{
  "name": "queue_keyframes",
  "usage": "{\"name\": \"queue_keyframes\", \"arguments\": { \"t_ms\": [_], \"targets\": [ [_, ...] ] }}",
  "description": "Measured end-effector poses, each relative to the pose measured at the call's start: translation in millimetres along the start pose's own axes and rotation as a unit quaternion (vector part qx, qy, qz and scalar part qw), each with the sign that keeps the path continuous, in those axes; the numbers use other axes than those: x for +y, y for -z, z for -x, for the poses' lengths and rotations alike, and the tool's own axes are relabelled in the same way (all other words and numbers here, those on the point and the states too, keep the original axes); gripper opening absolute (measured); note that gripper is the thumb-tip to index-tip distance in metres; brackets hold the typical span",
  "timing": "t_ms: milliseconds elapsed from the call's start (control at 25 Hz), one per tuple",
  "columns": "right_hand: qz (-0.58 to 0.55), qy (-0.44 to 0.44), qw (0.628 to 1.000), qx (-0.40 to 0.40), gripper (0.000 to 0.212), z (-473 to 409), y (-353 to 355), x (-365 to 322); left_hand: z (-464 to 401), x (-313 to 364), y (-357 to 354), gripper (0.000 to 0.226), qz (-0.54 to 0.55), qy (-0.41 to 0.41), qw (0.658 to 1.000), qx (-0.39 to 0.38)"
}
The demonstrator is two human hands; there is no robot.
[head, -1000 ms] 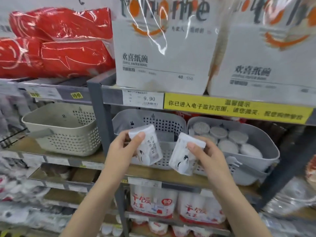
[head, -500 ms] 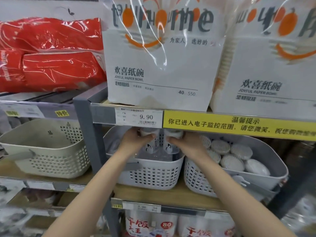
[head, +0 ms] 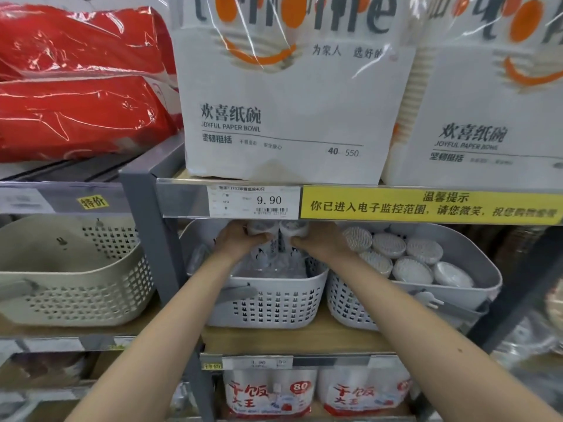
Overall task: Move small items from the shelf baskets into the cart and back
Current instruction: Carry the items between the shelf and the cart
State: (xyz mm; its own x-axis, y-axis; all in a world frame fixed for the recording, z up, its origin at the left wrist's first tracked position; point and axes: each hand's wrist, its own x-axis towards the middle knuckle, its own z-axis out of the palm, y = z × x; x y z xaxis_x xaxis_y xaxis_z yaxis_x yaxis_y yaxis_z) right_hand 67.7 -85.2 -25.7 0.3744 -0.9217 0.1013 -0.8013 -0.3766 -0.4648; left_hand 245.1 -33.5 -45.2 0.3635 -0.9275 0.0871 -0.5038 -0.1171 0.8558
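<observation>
The shelf (head: 292, 336) carries three baskets under a price rail. The middle white basket (head: 268, 303) sits directly below both hands, at six o'clock from them. The left hand (head: 240, 240) grips one small white tub (head: 259, 236), and the right hand (head: 320, 240) grips another tub (head: 294, 234); both tubs stand upright, side by side, touching or nearly so, over the basket's back half. The rail overhead crowds the tubs' tops. At three o'clock, the grey basket (head: 475, 269) holds round packs; at nine, the beige basket (head: 76, 287).
</observation>
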Motion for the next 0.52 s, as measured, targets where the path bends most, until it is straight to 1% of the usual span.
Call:
{"name": "queue_keyframes", "arguments": {
  "t_ms": [40, 200, 400, 520],
  "targets": [
    [0.021, 0.012, 1.0, 0.012, 0.045, 1.5, -0.6, -1.5, 0.0, 0.4, 0.5, 0.082, -0.005, -0.003, 1.0, -0.003],
    [0.046, 0.056, 0.996, 0.054, 0.052, 6.0, 0.6, -3.8, 1.7, 3.4, 1.6, 0.058, -0.063, -0.001, 0.998, -0.018],
    [0.159, 0.051, 0.982, 0.085, 0.049, 3.6, -3.1, -1.8, -0.9, 3.4, -2.6, 0.048, -0.142, 0.049, 0.988, -0.024],
    [0.168, 0.042, 0.981, 0.089, 0.052, 3.1, -3.6, -2.3, -1.6, 6.4, -4.6, 0.044, -0.168, 0.043, 0.985, -0.002]
  ]
}}
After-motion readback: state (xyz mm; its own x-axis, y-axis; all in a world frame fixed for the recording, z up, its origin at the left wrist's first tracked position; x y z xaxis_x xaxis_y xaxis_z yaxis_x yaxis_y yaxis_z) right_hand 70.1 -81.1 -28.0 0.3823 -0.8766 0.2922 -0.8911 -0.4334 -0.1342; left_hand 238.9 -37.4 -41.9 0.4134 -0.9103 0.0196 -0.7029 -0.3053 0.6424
